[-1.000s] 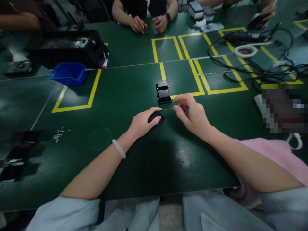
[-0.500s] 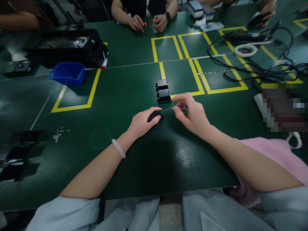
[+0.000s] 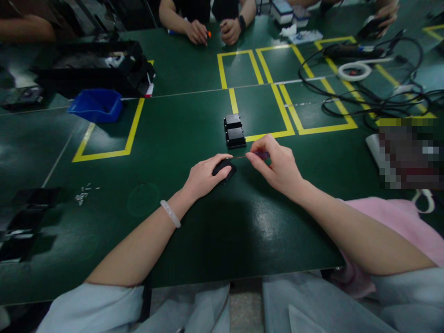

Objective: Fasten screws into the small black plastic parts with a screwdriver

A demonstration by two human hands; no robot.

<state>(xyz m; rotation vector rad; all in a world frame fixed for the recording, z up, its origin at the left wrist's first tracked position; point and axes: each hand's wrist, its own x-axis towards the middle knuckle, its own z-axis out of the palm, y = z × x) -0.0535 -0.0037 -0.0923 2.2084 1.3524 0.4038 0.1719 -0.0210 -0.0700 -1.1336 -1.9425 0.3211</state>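
Note:
My left hand (image 3: 207, 175) is closed around a small black block-like part (image 3: 229, 173) and holds it against the green table (image 3: 222, 231). Between the fingers of my right hand (image 3: 275, 162) is a screwdriver (image 3: 262, 155) with a purplish handle. Its thin shaft lies nearly level and points left, with the tip at the upper edge of the black part by my left fingertips. Exactly what the tip touches is too small to make out. Just beyond my hands stands a black module (image 3: 235, 131) with two raised blocks and small bright spots along its sides.
Small silvery screws (image 3: 82, 194) lie scattered on the left, near blurred black parts (image 3: 21, 226). A blue bin (image 3: 96, 106) stands before a black tray (image 3: 93, 69). Black cables (image 3: 367, 99) coil at right. Across the table rest another person's hands (image 3: 231, 31).
My right fingers have closed in further around the screwdriver handle, the index finger now bent near the thumb. My left hand and the black part stay in place.

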